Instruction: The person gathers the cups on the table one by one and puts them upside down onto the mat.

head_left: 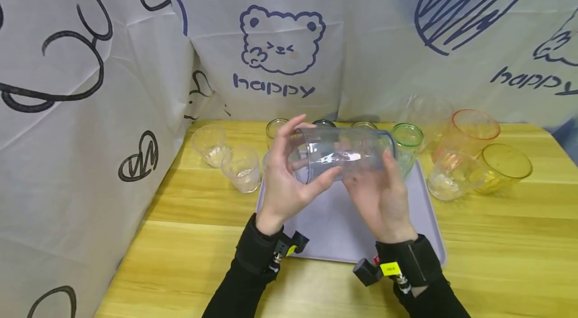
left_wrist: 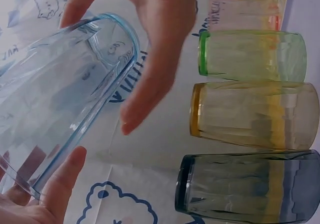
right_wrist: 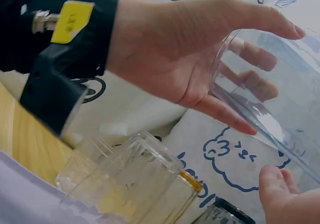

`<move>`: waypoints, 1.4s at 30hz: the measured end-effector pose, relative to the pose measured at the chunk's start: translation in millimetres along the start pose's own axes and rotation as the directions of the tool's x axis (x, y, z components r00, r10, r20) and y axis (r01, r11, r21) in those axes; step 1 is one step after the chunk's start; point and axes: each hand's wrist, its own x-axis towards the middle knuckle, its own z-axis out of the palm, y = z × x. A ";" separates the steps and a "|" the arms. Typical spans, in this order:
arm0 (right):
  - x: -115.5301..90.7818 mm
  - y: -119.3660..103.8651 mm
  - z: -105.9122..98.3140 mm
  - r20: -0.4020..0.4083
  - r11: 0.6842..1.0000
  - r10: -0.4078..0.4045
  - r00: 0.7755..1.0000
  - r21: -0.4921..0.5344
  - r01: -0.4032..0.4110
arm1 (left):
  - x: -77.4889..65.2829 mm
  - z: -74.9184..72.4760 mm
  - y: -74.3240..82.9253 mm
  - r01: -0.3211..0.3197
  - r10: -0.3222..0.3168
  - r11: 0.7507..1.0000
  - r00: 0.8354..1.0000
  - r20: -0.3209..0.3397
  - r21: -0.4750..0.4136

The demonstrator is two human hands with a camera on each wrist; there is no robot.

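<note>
A tall clear bluish drinking glass (head_left: 347, 157) lies sideways in the air between both hands, above the lavender tray (head_left: 343, 222). My left hand (head_left: 289, 182) grips its left end, thumb along the near side and fingers over the far side. At the blue-edged right end, my right hand (head_left: 379, 197) cups the glass from below, with fingers seen through it. The left wrist view shows the glass (left_wrist: 65, 93) slanted, the right hand (left_wrist: 155, 38) at its upper end. In the right wrist view, the left hand (right_wrist: 185, 53) wraps one end of the glass (right_wrist: 295, 88).
Behind the tray's middle stand a green-rimmed glass (head_left: 407, 135), an amber glass (left_wrist: 255, 115) and a dark glass (left_wrist: 247, 186). Two clear glasses (head_left: 242, 170) are at the left. Orange-rimmed (head_left: 474, 127), yellow (head_left: 506, 167) and clear glasses stand at the right, before a cloth backdrop (head_left: 379, 37).
</note>
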 end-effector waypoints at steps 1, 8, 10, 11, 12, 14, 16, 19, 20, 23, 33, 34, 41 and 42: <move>0.6 -0.9 0.0 -0.003 1.000 -0.011 1.000 0.007 0.011 | -0.4 1.7 -0.4 0.001 0.000 1.000 1.000 0.010 -0.008; 0.9 -8.2 -2.0 -0.057 0.998 -0.052 0.997 0.024 0.054 | -4.7 11.4 -4.0 0.056 -0.051 0.996 0.996 0.072 -0.068; 0.0 -9.4 -2.4 -0.090 0.998 -0.050 0.995 0.038 0.053 | -5.7 11.7 -4.6 0.072 -0.067 0.995 0.994 0.084 -0.063; -0.2 -9.7 -2.8 -0.101 0.998 -0.052 0.994 0.041 0.057 | -6.1 11.5 -4.8 0.075 -0.070 0.996 0.993 0.090 -0.053; -0.2 -9.9 -3.1 -0.108 0.997 -0.054 0.993 0.043 0.059 | -6.3 11.4 -5.2 0.075 -0.071 0.996 0.993 0.094 -0.044; -0.2 -10.1 -3.2 -0.130 0.997 -0.062 0.990 0.035 0.067 | -6.7 11.1 -6.1 0.073 -0.070 0.997 0.992 0.100 -0.023; -0.2 -10.6 -3.4 -0.152 0.997 -0.074 0.986 0.012 0.076 | -6.8 11.0 -7.3 0.065 -0.065 0.998 0.992 0.110 -0.002; -1.0 -11.6 -3.8 -0.179 0.996 -0.086 0.980 -0.034 0.082 | -6.5 11.0 -8.6 0.055 -0.056 0.998 0.990 0.130 0.017; -1.0 -12.1 -4.2 -0.182 0.996 -0.088 0.979 -0.045 0.081 | -6.2 10.9 -8.6 0.053 -0.055 0.998 0.989 0.137 0.022; -0.9 -13.6 -4.5 -0.192 0.994 -0.096 0.977 -0.077 0.083 | -5.2 10.4 -7.9 0.050 -0.055 0.998 0.986 0.157 0.036; 2.3 -14.5 -4.6 -0.214 0.984 -0.135 0.967 -0.144 0.105 | -3.2 4.1 -6.0 0.050 -0.068 0.994 0.981 0.184 0.098; 2.6 -14.7 -4.6 -0.215 0.982 -0.147 0.965 -0.149 0.117 | -3.0 2.8 -5.5 0.050 -0.067 0.994 0.982 0.177 0.099; 3.6 -14.6 -2.9 -0.239 0.940 -0.275 0.931 -0.273 0.207 | 0.3 -10.5 -4.1 0.061 -0.071 0.990 0.994 0.079 0.123; 3.7 -14.1 -2.6 -0.245 0.931 -0.292 0.924 -0.292 0.217 | 1.1 -12.9 -4.3 0.069 -0.079 0.987 0.995 0.063 0.147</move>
